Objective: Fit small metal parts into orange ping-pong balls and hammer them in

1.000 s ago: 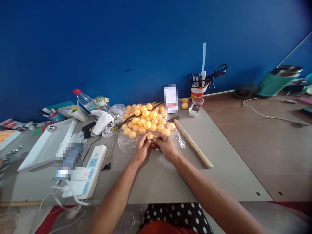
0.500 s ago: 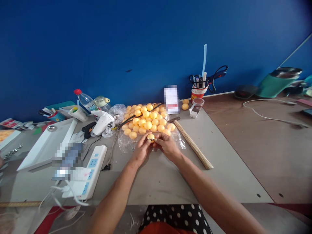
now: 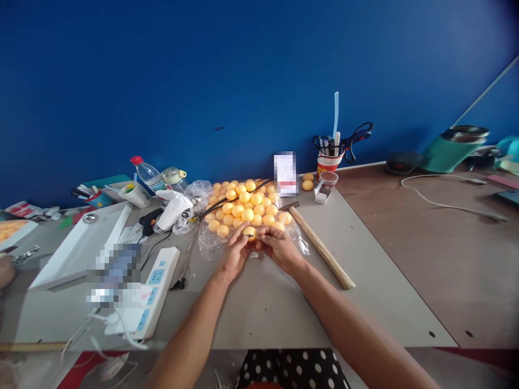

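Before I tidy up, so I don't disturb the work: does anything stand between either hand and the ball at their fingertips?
Nothing visible does. The left hand holds the ball; the right hand is close beside it, contact hard to make out. The other balls lie beyond, the hammer to the right, neither in between.
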The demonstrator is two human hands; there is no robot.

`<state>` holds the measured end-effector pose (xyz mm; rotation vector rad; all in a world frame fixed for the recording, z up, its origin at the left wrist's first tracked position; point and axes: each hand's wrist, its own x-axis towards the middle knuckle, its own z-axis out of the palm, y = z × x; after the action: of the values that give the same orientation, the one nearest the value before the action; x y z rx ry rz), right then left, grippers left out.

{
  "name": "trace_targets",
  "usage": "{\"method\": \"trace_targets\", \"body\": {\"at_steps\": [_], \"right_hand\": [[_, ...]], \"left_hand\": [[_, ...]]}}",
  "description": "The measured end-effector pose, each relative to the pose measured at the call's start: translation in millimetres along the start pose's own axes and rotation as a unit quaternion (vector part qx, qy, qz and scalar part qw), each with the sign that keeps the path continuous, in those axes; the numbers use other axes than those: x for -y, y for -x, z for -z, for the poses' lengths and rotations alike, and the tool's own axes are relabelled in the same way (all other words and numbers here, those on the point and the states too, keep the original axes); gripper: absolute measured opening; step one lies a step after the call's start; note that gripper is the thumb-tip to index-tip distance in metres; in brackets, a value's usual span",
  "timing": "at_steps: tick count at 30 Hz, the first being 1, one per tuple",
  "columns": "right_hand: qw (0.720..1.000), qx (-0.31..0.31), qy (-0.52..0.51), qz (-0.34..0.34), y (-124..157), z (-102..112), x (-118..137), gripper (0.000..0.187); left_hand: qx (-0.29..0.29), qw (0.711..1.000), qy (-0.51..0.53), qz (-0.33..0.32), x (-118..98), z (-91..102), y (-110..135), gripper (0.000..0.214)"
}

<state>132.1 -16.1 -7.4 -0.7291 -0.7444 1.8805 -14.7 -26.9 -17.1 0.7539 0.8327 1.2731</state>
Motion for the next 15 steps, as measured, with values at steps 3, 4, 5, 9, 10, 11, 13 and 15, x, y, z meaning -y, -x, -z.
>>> {"method": "trace_targets", "body": {"at_steps": [3,4,5,9,10,11,13,15], "right_hand": [[1.000,-0.001,0.000,0.001,1.7,-1.4,2.5,0.024],[1.000,-0.002,0.002,0.002,2.1,-1.8,2.9,0.024],[1.000,-0.002,0.004,0.003,2.2,-2.0,3.0,0.024],[1.000,0.005,0.009,0.005,1.0,-1.0,1.0,0.026],[1.000,0.007,0.009,0.003,0.6,-0.4,0.4,0.026],[1.000,0.010,0.008,0.002,0.2,0.1,-0.2,0.027],[1.000,0.014,0.009,-0.001,-0.4,1.0,-1.1,0.027],[1.000,0.017,0.011,0.002,-0.7,1.3,-1.7,0.027]], "left_hand": [[-0.002,1.000,-0.007,0.001,-2.0,-0.1,0.3,0.045],[-0.003,1.000,-0.012,0.000,-2.8,-0.6,0.7,0.045],[-0.002,1.000,-0.017,-0.001,-3.6,-1.3,1.2,0.047],[0.001,1.000,-0.015,0.001,-7.0,-5.7,3.4,0.049],[-0.002,1.000,-0.011,0.005,-7.6,-6.5,3.7,0.048],[-0.006,1.000,-0.007,0.009,-8.1,-7.2,3.8,0.048],[-0.014,1.000,-0.005,0.012,-8.4,-7.9,3.8,0.048],[-0.016,1.000,-0.008,0.011,-8.3,-8.1,3.8,0.048]]}}
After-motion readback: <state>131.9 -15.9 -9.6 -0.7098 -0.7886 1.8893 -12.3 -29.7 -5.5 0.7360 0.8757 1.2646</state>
